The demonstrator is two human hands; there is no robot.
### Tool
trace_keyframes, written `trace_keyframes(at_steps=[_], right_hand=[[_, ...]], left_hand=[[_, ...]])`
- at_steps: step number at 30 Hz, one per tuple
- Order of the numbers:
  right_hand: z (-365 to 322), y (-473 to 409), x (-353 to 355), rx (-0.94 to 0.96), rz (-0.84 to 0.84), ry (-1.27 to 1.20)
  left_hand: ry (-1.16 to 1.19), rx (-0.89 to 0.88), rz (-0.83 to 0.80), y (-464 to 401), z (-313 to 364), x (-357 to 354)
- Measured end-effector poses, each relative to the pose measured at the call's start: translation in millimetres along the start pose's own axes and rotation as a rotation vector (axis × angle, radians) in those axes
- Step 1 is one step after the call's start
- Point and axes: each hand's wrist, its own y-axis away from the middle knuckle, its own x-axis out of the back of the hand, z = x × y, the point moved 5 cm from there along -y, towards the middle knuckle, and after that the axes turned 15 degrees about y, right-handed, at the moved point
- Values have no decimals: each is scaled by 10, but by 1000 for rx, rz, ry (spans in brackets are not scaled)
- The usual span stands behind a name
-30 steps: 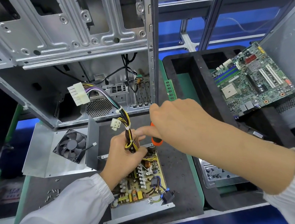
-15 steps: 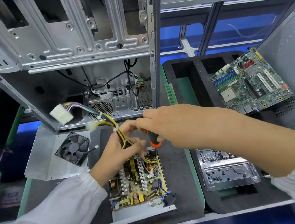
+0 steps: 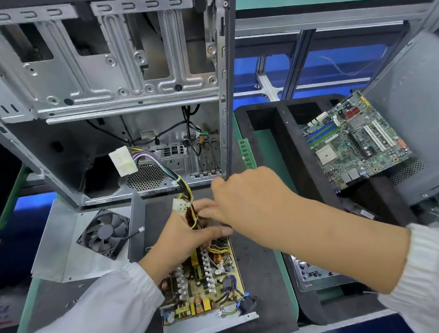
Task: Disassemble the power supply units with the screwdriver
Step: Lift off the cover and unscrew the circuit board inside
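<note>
white connector (image 3: 122, 163) raised, screwdriver now hidden

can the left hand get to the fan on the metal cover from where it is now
Probably yes, once it lets go. The fan lies uncovered on the metal cover, just left of the left hand, with nothing between them. But that hand is gripping the cable bundle above the power supply board.

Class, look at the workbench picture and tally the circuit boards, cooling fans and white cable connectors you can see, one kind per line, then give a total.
Circuit boards: 2, the power supply board and the green motherboard
Cooling fans: 1, the black fan
White cable connectors: 2, the large connector and the small connector
Total: 5
</note>
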Motion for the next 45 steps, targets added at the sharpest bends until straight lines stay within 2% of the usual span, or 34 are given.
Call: trace_keyframes(at_steps=[5,9,12,14,15,18,22,24,27,29,30,32,40,43,45], right_hand=[[-15,59,-10,103,-92,-43],[-34,73,41,186,-86,-158],[28,103,71,31,-120,-212],[48,109,98,-91,-109,-81],[15,94,106,-94,-95,22],[-114,76,40,18,-95,72],[-34,136,-18,143,-142,-181],[-12,149,7,232,-147,-231],[63,137,1,231,-143,-313],[114,96,24,134,-68,-258],[115,65,51,108,-24,-151],[58,17,78,138,13,9],[20,72,110,442,-122,-154],[93,46,128,365,-159,-208],[145,34,185,225,-90,-157]], left_hand=[[41,84,-66,10,14,13],[24,101,-40,31,31,20],[11,83,-36,32,49,-11],[-7,62,-38,23,76,-33],[-15,51,-52,19,86,-42],[-28,56,-101,25,74,-49],[20,108,-100,21,27,-14],[4,113,-79,24,32,-18],[-36,118,-21,14,38,-5],[-37,124,-16,17,42,-9],[-34,130,-24,18,44,-14],[-28,146,-40,18,48,-24],[-41,165,-31,32,70,-8],[-63,147,-30,21,84,-15],[-65,152,-28,16,83,-12]])
